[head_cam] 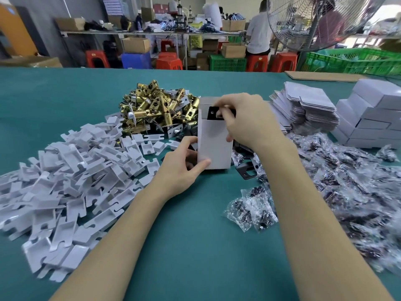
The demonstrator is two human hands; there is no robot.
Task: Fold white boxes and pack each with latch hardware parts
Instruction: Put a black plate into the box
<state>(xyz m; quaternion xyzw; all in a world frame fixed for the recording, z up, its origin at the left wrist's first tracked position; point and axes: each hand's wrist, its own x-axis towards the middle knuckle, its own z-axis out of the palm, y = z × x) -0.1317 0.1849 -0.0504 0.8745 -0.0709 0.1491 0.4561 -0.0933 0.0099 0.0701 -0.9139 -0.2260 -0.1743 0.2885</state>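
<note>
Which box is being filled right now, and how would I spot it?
Look at the green table, just in front of the gold latch pile. The white box stands upright between both hands, open on top. Unlike the stacked boxes on the right, a black plate pokes out.

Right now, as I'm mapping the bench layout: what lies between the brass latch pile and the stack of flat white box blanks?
In the head view, the upright white box, which both hands hold, stands between the brass latch pile and the flat box blanks.
</note>
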